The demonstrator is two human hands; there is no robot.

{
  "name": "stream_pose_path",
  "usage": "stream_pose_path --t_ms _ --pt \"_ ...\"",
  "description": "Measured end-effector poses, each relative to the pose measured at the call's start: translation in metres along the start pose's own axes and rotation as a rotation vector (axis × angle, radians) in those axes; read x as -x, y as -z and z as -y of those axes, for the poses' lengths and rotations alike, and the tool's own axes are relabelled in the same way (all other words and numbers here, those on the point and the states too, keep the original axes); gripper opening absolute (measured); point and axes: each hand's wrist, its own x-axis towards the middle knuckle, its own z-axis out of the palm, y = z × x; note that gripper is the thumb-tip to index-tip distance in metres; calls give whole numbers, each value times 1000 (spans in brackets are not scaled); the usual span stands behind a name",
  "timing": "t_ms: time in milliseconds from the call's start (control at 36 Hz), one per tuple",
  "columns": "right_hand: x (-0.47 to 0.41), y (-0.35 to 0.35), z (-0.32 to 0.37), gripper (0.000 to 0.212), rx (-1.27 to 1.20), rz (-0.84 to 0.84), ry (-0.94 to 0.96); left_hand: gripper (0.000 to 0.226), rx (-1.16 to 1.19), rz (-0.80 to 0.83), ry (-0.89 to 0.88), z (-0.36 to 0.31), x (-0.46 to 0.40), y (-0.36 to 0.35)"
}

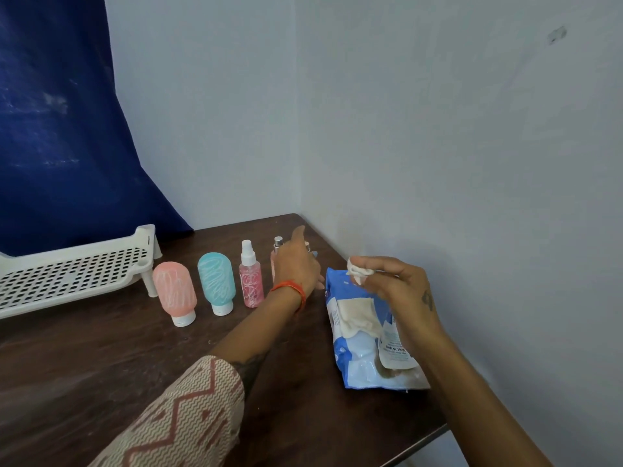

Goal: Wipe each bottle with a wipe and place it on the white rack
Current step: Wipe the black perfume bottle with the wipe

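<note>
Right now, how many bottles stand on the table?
4: pink bottle nearest the rack, teal bottle, pink spray bottle, and a fourth bottle mostly hidden behind the left hand.

Dark wooden table [101, 365]: white rack [67, 274], bottles in a row (pink [175, 294], teal [216, 281], spray [251, 281]), wipes pack [357, 348].

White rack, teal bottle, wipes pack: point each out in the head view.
white rack [72, 274], head view, on its perforated top shelf.
teal bottle [216, 279], head view, middle of its body, above the white cap.
wipes pack [357, 357], head view, on the blue film below the opening.
</note>
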Motion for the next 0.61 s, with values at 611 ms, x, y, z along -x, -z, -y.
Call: stream_pose_path --t_ms 611 --pt "25 -23 3 26 -18 90 25 16 -35 -134 -329 -4 61 81"
